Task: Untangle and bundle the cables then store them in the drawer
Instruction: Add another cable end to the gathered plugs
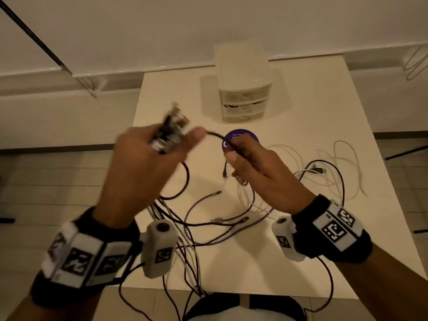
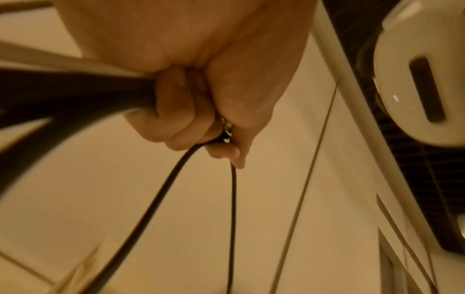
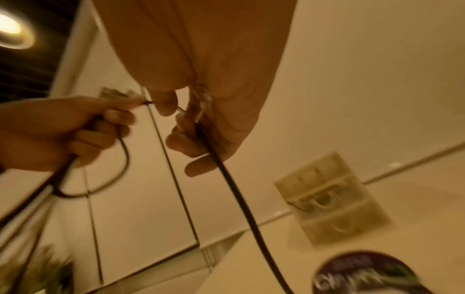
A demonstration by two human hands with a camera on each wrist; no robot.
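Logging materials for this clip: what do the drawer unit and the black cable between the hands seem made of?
Drawer unit: likely translucent whitish plastic, since dark contents show faintly through its drawer fronts. Black cable: probably a matte rubbery or plastic jacket; it bends in smooth curves without glare.

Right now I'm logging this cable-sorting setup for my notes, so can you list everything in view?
table: one, white, under everything.
drawer unit: one, translucent white, three drawers all closed, far middle of the table.
round disc: one, purple with white print, flat on the table in front of the drawer unit.
loose cables: several, white, purple and dark, tangled across the table's near and right parts; exact count unclear.
black cable: one, stretched between both hands.
connector ends: a blurred cluster, held up in the left hand.
wrist cameras: two, white, on black marker bands.
left hand: grips the connector ends.
right hand: pinches the black cable.
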